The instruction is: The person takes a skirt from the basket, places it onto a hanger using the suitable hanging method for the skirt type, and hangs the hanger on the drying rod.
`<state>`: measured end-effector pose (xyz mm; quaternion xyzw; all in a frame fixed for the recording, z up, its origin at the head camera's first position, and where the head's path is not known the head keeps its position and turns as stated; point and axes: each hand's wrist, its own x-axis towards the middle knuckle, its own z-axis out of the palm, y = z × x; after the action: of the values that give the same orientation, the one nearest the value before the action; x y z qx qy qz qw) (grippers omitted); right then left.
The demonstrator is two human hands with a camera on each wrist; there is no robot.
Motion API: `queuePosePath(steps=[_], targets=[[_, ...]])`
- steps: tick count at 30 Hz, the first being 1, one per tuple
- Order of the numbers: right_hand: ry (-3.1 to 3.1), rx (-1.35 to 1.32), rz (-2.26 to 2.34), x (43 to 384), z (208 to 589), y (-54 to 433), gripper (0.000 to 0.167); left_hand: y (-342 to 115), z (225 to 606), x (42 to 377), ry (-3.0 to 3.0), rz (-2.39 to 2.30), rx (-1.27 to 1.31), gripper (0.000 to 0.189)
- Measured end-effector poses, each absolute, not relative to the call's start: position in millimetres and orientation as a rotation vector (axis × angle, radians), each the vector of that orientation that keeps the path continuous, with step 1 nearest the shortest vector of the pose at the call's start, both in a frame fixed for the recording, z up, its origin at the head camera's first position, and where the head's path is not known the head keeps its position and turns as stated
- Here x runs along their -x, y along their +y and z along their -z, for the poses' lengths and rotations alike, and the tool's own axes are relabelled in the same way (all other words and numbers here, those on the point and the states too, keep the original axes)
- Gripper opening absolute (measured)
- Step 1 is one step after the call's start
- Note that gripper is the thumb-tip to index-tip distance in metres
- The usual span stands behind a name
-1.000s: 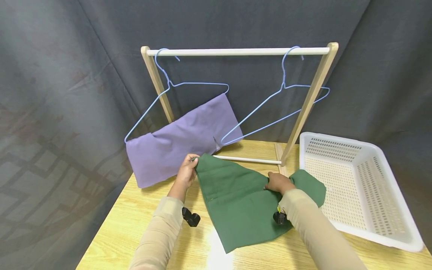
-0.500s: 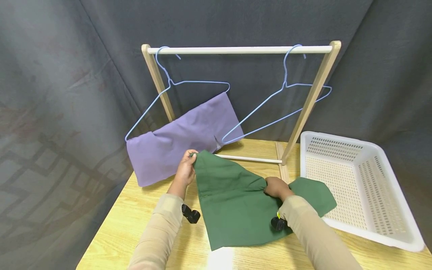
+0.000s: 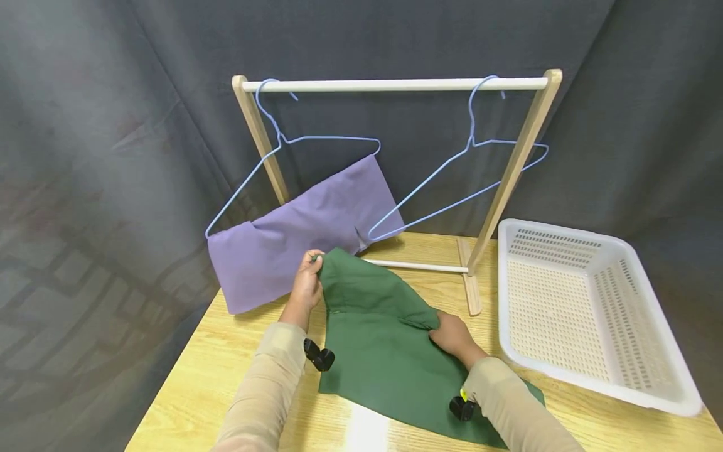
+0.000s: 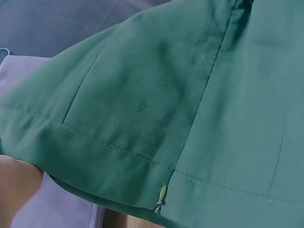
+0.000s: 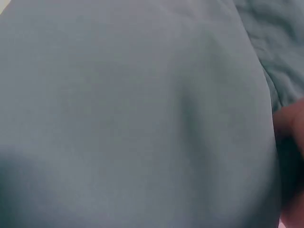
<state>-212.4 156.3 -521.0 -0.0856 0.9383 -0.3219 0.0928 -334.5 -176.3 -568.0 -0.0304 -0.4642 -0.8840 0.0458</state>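
Observation:
A green skirt [image 3: 384,358] lies partly over the table, its upper part lifted between my hands. My left hand [image 3: 306,282] pinches its upper left corner, thumb on top. My right hand [image 3: 454,337] grips the gathered cloth at its right edge. In the left wrist view, stitching, seams and a small zipper pull [image 4: 161,198] show near the skirt's hem edge, with part of my left hand [image 4: 16,187] at the lower left. Green-grey cloth [image 5: 118,118] fills most of the right wrist view, and some fingers [image 5: 292,123] show at its right side.
Behind stands a wooden rack with a white bar [image 3: 390,85]. A purple garment [image 3: 305,232] hangs folded over the left blue hanger [image 3: 243,182]. A bare blue hanger [image 3: 429,179] hangs at right. A white plastic basket [image 3: 508,289] stands on the table [image 3: 186,389] at the right.
My right hand has come down and slightly left with the cloth. The skirt's right end has slid away from the basket toward the table's front. The left hand has moved slightly left.

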Motion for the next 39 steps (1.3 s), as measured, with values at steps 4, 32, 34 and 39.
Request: queuePosePath(steps=[4, 32, 34, 39], targets=[[2.593, -0.006, 1.281, 214.6, 519.3, 159.7, 0.018, -135.2, 451.3, 255.9, -1.484, 2.698, -0.033, 0.018], [2.830, 0.181, 1.297, 229.6, 517.0, 174.7, 0.015, -153.2, 452.2, 248.3, -1.524, 2.744, 0.092, 0.021], [2.858, 0.090, 1.356, 230.5, 510.2, 176.0, 0.012, -155.7, 452.6, 247.9, -1.520, 2.736, 0.081, 0.022], [2.958, -0.179, 1.517, 233.8, 491.9, 175.2, 0.005, -159.4, 453.5, 247.4, -1.506, 2.731, 0.017, 0.021]])
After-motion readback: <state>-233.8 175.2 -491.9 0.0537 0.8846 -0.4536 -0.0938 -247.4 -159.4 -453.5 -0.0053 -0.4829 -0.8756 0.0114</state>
